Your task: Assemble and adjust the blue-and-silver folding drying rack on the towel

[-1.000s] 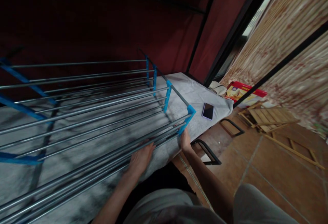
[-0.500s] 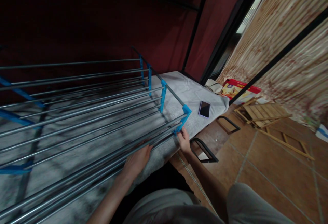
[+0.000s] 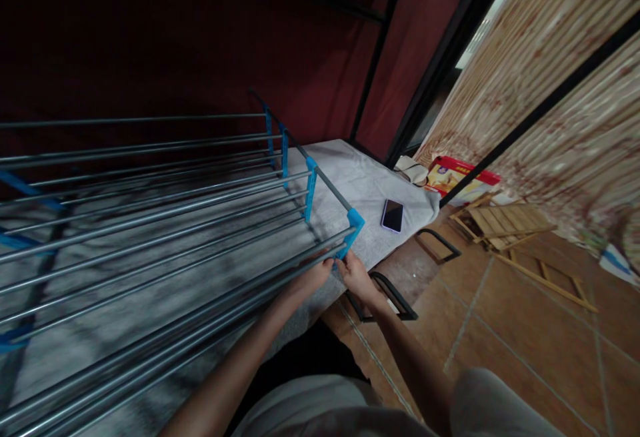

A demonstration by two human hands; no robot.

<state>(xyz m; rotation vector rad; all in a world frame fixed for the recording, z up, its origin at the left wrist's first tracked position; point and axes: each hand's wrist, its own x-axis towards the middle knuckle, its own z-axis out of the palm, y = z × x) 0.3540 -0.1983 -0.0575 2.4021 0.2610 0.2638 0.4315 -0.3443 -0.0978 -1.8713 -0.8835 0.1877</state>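
Note:
A rack of grey metal rods [image 3: 135, 349] with blue plastic brackets [image 3: 310, 190] lies across a grey cloth-covered surface [image 3: 335, 157]. At its near right corner is a blue bracket [image 3: 354, 227], where several rods end. My right hand [image 3: 357, 276] is closed around the lower end of this corner bracket. Right beside it, my left hand [image 3: 316, 277] has its fingers closed at the end of the lowest front rod, just under the bracket. The fingertips of both hands almost meet, and the rods and bracket partly hide them.
A phone [image 3: 393, 215] lies on the cloth right of the rack. Black metal loops [image 3: 395, 297] stand out at the surface's edge. On the tiled floor [image 3: 505, 350] are a wooden folding piece [image 3: 510, 225] and a red and yellow box [image 3: 463, 178]. A dark pole [image 3: 540, 104] slants at right.
My left hand has slid right along the front rods to the corner, beside my right hand. My right hand stays at the blue bracket. The view has shifted slightly.

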